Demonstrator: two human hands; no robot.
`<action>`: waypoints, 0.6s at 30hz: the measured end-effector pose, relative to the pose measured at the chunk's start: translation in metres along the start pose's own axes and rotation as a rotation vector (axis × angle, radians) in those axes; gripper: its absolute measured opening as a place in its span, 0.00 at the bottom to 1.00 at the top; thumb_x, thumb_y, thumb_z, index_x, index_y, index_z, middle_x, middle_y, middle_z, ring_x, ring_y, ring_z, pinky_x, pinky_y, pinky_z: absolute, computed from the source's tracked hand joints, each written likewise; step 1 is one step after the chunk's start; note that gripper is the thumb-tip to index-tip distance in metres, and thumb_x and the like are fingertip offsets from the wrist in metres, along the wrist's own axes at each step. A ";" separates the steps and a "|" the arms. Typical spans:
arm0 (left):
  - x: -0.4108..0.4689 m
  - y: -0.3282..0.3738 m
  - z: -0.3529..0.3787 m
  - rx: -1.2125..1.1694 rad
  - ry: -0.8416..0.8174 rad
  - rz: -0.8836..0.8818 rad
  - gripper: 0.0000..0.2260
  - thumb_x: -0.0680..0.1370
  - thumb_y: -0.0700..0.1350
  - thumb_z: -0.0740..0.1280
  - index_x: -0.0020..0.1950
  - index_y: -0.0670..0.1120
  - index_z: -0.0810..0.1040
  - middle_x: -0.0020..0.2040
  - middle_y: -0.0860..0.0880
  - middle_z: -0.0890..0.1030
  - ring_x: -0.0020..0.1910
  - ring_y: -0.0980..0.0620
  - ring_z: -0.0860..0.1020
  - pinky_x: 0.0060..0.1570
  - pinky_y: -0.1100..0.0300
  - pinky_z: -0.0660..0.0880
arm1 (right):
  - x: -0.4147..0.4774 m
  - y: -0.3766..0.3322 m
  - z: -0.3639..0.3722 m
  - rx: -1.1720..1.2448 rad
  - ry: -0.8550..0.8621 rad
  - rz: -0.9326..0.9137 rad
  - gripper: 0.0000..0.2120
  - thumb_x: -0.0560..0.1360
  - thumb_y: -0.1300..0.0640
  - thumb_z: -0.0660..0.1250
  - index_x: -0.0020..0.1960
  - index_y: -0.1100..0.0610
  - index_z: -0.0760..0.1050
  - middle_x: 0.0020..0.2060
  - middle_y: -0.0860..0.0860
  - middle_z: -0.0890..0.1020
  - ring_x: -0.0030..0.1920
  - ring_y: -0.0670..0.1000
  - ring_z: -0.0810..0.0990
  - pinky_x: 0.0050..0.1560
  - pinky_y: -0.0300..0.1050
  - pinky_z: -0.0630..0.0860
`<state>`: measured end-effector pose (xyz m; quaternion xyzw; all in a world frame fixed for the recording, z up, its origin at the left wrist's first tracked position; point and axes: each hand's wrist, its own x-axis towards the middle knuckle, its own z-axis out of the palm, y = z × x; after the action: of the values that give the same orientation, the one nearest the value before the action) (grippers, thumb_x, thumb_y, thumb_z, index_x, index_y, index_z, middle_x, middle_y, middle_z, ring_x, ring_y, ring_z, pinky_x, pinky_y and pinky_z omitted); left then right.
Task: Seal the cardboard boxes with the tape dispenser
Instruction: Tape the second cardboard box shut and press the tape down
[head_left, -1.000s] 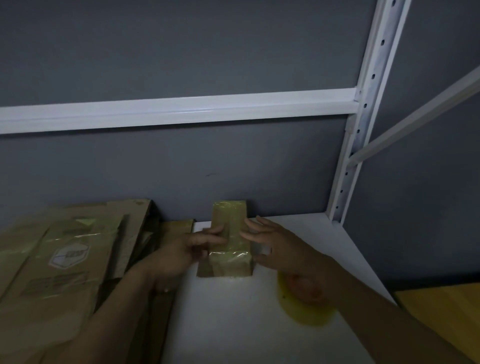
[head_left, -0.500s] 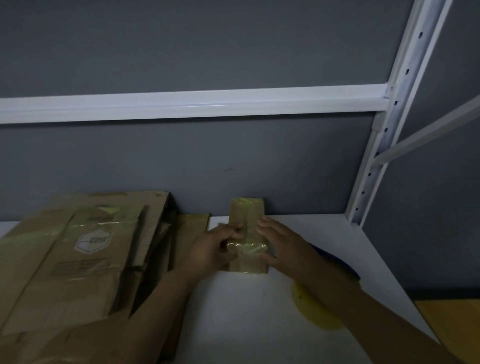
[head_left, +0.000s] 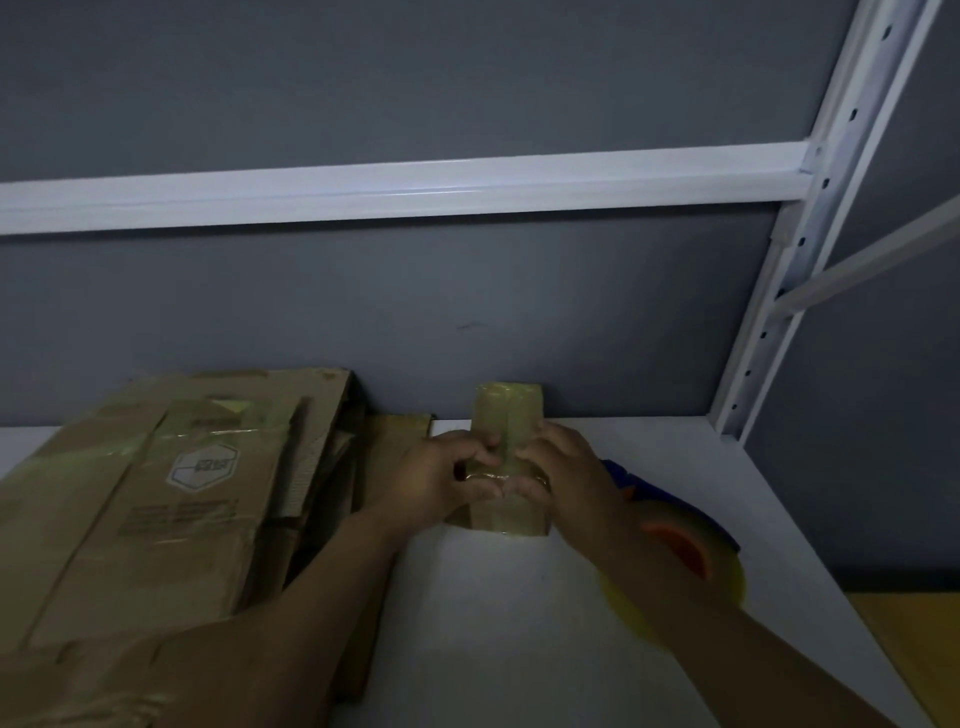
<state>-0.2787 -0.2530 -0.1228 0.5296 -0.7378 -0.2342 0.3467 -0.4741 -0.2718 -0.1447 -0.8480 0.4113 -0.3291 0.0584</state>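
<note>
A small cardboard box (head_left: 506, 415), wrapped in shiny clear tape, stands on the white shelf (head_left: 519, 623) against the grey wall. My left hand (head_left: 441, 478) grips its left side with curled fingers. My right hand (head_left: 561, 467) grips its right side, fingertips pressing the taped top edge. The tape dispenser (head_left: 691, 556), blue with an orange hub and a yellowish tape roll, lies on the shelf behind my right forearm, partly hidden by it.
A stack of flattened and taped cardboard boxes (head_left: 156, 499) fills the shelf's left half. A white shelf beam (head_left: 395, 187) runs overhead and a perforated white upright (head_left: 810, 218) stands at the right. A wooden surface (head_left: 919, 654) shows at lower right.
Both hands went from lying flat beside the box to curling round it at mid-height. The view has shifted, so the box and dispenser sit further right.
</note>
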 end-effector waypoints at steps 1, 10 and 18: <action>-0.001 -0.002 0.000 0.022 -0.015 0.013 0.14 0.71 0.44 0.76 0.56 0.48 0.82 0.61 0.63 0.75 0.60 0.64 0.74 0.59 0.67 0.74 | -0.004 0.001 0.003 -0.007 0.031 -0.027 0.16 0.73 0.49 0.64 0.50 0.61 0.79 0.54 0.60 0.79 0.55 0.56 0.76 0.54 0.40 0.71; -0.014 -0.001 -0.003 0.035 -0.135 0.044 0.25 0.71 0.44 0.77 0.64 0.57 0.75 0.61 0.64 0.74 0.58 0.62 0.76 0.57 0.68 0.73 | -0.012 0.021 -0.006 0.324 -0.140 -0.046 0.33 0.80 0.38 0.50 0.66 0.65 0.71 0.66 0.57 0.69 0.67 0.43 0.62 0.71 0.29 0.52; -0.007 0.002 -0.008 0.660 -0.076 0.041 0.50 0.58 0.83 0.50 0.76 0.61 0.60 0.77 0.54 0.58 0.71 0.48 0.57 0.67 0.52 0.56 | -0.013 0.037 -0.062 0.267 -0.171 0.010 0.17 0.72 0.69 0.69 0.60 0.58 0.79 0.59 0.43 0.76 0.67 0.47 0.70 0.68 0.39 0.65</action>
<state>-0.2729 -0.2458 -0.1178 0.5892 -0.7969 0.0050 0.1333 -0.5420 -0.2760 -0.1170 -0.8556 0.3614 -0.3073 0.2070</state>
